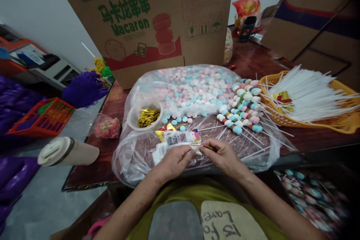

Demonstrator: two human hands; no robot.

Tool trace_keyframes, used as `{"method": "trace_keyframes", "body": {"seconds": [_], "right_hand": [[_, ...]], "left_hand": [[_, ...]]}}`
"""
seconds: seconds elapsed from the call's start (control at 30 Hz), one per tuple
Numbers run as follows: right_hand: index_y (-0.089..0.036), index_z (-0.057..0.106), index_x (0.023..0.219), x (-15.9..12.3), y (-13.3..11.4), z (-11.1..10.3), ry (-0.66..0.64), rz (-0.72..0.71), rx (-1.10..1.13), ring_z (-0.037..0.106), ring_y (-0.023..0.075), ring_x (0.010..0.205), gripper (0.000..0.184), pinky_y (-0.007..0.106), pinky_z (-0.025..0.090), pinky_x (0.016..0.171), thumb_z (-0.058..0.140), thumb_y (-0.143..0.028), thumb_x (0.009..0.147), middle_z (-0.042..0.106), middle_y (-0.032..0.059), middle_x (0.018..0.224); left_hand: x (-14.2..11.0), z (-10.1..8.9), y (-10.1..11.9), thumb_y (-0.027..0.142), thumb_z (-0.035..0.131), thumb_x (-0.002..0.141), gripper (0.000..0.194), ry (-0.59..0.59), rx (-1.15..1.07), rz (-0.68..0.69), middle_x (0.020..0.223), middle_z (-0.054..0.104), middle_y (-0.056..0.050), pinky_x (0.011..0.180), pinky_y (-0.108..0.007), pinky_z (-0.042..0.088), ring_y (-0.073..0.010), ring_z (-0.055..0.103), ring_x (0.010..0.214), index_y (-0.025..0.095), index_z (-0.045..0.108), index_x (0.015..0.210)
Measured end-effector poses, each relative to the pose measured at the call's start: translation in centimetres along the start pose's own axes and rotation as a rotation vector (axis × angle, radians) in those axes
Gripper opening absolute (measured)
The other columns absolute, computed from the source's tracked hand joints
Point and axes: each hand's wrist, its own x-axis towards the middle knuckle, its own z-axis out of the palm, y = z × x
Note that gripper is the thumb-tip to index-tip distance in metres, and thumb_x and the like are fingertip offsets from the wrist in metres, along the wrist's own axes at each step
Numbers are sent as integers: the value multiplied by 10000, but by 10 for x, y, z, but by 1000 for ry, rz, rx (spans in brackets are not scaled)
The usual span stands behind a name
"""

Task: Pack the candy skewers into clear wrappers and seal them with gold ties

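Note:
My left hand (pixel 178 158) and my right hand (pixel 222 154) meet low at the table's front, fingertips nearly touching. The right thumb and forefinger pinch a small gold strip with dark red on it (pixel 208 146). My left fingers are also pinched together; what is between them is too small to make out. Under and just beyond the hands lie printed clear packaging bags (pixel 180 138). A gold and red wrapper (pixel 165 131) is behind them. To the left, a white bowl (pixel 131 118) holds gold twist ties (pixel 149 117). Marshmallow skewers (pixel 244 107) are stacked to the right.
A large clear bag of pastel marshmallows (pixel 194 82) lies before a tall cardboard box (pixel 140 45). White sticks (pixel 306 90) fill an orange basket (pixel 332 124). A cup (pixel 70 152) stands at the left; more skewers (pixel 312 195) are in a box below right.

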Motion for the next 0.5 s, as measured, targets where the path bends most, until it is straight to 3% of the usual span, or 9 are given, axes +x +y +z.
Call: {"method": "trace_keyframes", "body": {"seconds": [0.1,0.17,0.27,0.33,0.4,0.5], "right_hand": [[-163,533,629,-2,6,11,115,-49,-234,413,97,541,324,209,331,498,476,-410,830,454,-30,557],[-170,454,528,-1,10,5,196,-38,-358,376,90,485,437,203,305,452,409,-458,854,398,-36,496],[-178,419,507,1,20,-28,350,10,-442,368,102,462,495,219,297,441,278,-456,892,392,-16,485],[-173,464,553,0,30,-59,462,24,-554,415,137,519,421,248,311,482,338,-421,870,449,19,542],[-164,507,573,-2,42,-85,486,2,-872,470,192,592,297,287,329,518,456,-348,801,512,76,607],[-161,560,622,-10,52,-103,407,-69,-1136,533,231,641,248,331,380,568,395,-207,800,567,111,643]], "left_hand": [[-3,4,-3,360,479,837,225,125,-70,-29,627,522,33,543,-192,343,-87,447,562,148,555,823],[-5,7,-5,348,502,825,222,176,-45,-4,592,506,33,529,-191,340,-83,431,538,146,548,747],[-9,7,-8,300,428,867,278,273,3,58,570,514,13,534,-196,355,-88,451,535,146,543,666],[-11,2,-10,271,405,880,276,380,3,125,604,558,-9,567,-204,389,-102,505,575,146,565,694],[-13,-4,-14,248,411,881,236,480,-2,241,692,620,-39,646,-230,427,-128,567,675,146,592,769],[-16,-13,-19,210,440,871,175,561,27,392,821,664,-63,738,-273,434,-149,599,792,156,603,902]]}}
